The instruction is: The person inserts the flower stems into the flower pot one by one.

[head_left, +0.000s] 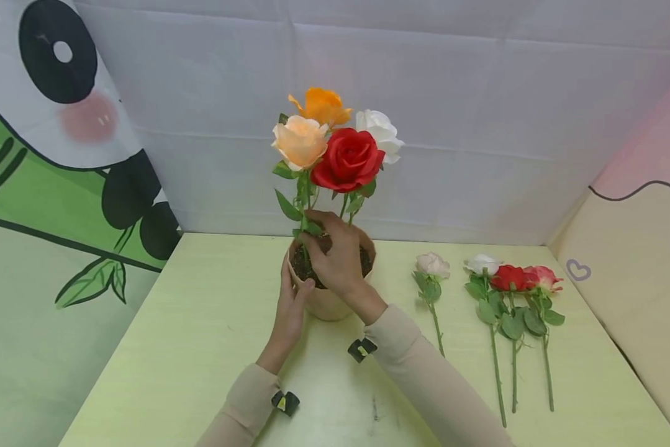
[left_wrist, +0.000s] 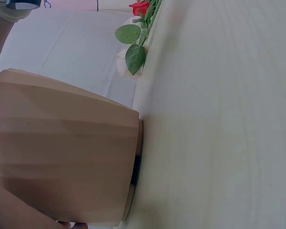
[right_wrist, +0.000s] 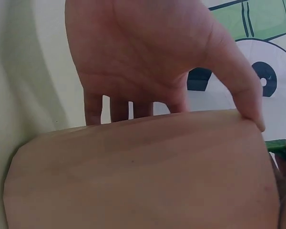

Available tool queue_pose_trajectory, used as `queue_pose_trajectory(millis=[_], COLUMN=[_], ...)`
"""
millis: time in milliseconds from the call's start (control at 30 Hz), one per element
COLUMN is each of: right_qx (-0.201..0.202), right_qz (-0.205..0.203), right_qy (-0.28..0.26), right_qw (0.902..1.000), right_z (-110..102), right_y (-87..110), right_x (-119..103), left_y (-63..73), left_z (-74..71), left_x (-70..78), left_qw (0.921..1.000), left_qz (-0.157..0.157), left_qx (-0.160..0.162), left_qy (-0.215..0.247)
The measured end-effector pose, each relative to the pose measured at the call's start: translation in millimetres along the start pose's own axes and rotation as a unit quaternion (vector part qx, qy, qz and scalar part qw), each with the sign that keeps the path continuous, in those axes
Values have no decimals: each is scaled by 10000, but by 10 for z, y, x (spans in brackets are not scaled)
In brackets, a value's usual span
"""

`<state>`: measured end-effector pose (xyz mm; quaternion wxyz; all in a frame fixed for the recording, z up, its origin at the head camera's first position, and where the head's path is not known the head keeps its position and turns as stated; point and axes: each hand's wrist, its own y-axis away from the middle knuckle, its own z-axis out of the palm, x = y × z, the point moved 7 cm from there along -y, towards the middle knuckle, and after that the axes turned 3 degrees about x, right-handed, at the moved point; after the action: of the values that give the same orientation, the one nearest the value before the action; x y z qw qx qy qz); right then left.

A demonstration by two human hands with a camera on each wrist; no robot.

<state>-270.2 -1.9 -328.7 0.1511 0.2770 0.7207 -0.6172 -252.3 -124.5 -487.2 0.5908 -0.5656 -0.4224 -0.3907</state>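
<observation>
A tan flowerpot (head_left: 330, 305) with dark soil (head_left: 303, 266) stands upright near the back of the table. My left hand (head_left: 290, 310) holds its left side; in the right wrist view the thumb of that left hand (right_wrist: 138, 57) lies at the rim and the fingers run behind the pot wall (right_wrist: 143, 171). Above the soil, my right hand (head_left: 337, 257) pinches the leafy stem of a peach rose (head_left: 300, 143). An orange rose (head_left: 323, 107), a red rose (head_left: 350, 160) and a white rose (head_left: 382, 133) rise beside it over the pot.
To the right of the pot lies a pale pink rose (head_left: 433, 265). Farther right, a white rose (head_left: 483, 264), a red rose (head_left: 509, 278) and a pink rose (head_left: 543, 278) lie side by side, stems toward me. A pale cloth wall (head_left: 452, 186) closes off the table's back edge.
</observation>
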Motion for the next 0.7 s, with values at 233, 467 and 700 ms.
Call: queue_pose_trajectory(millis=[233,467,700], right_qx=[-283,-534,-731], right_qz=[487,633,752], right_qy=[560,885,1271], right_qw=[9968,9926,9863], right_z=[26,53,102], right_y=[15,36,59], right_x=[108,126,173], left_y=[-9,-12,-17], left_z=[-8,18,5], left_x=[-41,-2,-9], left_qw=[9999,9989,9990], left_qz=[62,196,37], left_qx=[5,-51,-16], left_qy=[119,427,444])
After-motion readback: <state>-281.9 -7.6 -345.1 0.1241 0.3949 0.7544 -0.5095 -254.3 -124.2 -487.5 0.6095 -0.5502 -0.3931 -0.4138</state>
